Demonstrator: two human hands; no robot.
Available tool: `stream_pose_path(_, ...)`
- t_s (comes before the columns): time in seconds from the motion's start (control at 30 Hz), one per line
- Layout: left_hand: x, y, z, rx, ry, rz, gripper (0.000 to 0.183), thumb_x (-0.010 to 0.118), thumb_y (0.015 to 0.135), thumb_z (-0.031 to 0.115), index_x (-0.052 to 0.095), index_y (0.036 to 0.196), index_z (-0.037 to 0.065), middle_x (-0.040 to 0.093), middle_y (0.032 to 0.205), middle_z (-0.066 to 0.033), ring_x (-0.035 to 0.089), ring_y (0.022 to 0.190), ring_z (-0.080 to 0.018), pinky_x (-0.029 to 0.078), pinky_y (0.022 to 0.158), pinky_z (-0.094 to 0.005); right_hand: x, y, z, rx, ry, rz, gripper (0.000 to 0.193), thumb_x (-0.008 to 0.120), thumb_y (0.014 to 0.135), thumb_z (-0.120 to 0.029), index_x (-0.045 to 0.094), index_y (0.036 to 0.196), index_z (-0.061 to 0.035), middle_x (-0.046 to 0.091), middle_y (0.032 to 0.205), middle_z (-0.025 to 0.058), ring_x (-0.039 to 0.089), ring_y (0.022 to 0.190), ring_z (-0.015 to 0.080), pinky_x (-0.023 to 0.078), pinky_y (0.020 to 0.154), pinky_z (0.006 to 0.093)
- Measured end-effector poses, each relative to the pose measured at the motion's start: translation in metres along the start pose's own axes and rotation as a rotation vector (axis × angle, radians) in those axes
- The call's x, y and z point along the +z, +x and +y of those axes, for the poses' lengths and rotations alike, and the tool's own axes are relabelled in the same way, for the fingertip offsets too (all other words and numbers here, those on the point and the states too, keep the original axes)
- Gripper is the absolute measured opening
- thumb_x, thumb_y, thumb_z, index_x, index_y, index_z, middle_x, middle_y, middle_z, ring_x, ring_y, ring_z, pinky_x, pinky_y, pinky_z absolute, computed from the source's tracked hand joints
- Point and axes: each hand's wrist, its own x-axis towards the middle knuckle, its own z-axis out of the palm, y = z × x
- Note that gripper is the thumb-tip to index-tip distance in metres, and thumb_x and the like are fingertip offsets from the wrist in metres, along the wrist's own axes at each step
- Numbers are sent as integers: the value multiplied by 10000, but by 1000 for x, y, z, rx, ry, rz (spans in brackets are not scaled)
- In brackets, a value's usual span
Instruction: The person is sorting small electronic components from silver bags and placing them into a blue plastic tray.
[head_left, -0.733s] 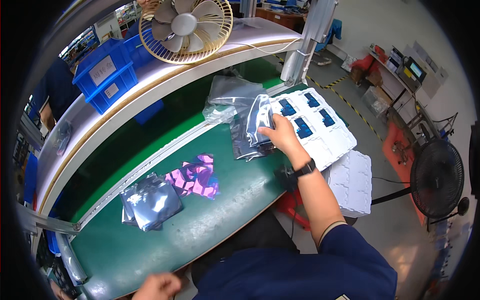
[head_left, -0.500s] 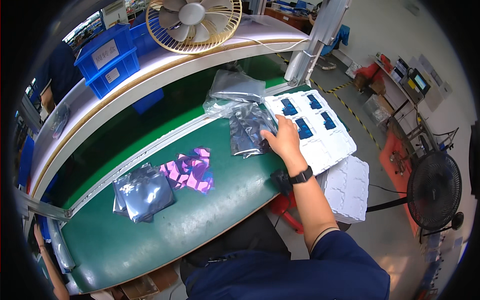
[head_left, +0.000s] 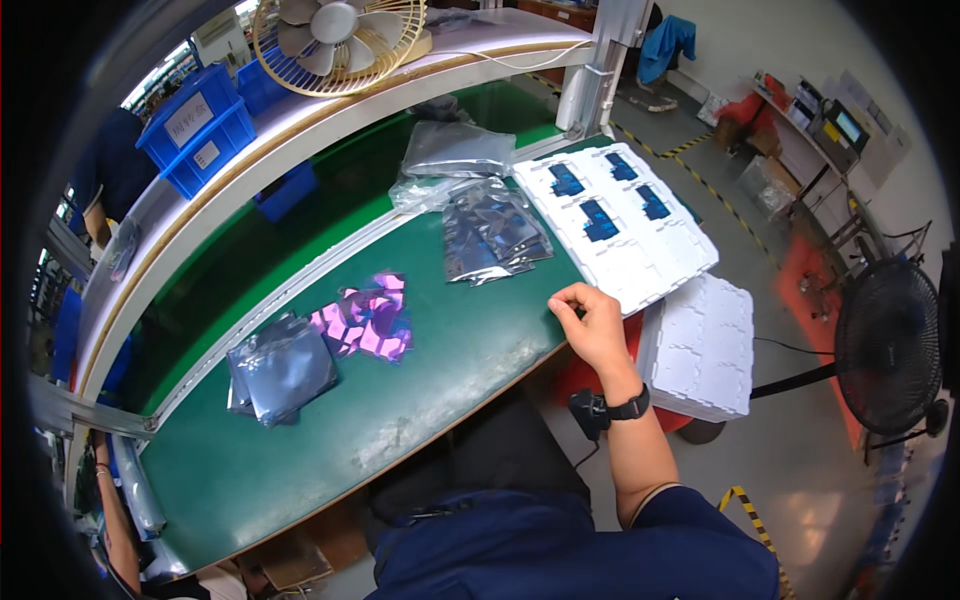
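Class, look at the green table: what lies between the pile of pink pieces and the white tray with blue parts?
In the head view, a few silvery bags lie between the pink pieces and the white tray.

Bright, even overhead light, soft shadows, sharp centre, strong fisheye bending and black vignette at edges.

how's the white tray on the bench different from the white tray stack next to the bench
The white tray on the bench holds four dark blue parts in its far pockets; the white tray stack beside the bench shows only empty pockets. The bench tray lies on the green mat with the right hand at its near corner; the stack sits lower, off the bench edge. Both are white with moulded pockets.
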Motion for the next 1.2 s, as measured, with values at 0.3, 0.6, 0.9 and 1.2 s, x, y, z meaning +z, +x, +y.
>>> stream_pose_path(0.3,-27,-4,33,-70,134,70,159,659,770,42,666,928,17,643,855,-103,598,926,-243,483,802,-322,-32,2,-15,0,127,-127,86,664,788,-74,648,809,8,637,703,107,613,647,184,475,595,299)
stream_pose_path(0.6,-48,35,59,-1,219,49,164,660,772,48,667,932,14,648,865,-113,606,917,-251,486,799,-327,-96,99,38,71,-107,-145,139,697,770,-116,659,802,14,648,692,57,581,631,115,470,598,275)
stream_pose_path(0.9,-44,22,27,-57,108,85,169,660,773,54,668,936,10,653,875,-123,614,908,-259,489,795,-331,-109,40,-1,196,55,-491,170,649,830,-135,628,716,-10,586,604,20,504,564,63,411,515,249)
stream_pose_path(1.2,-57,19,-22,-84,30,36,174,661,774,60,669,940,6,658,885,-132,622,899,-267,492,791,-335,-100,-277,55,831,-176,-1457,369,685,705,-217,674,1041,-66,692,964,88,620,909,213,472,806,366)
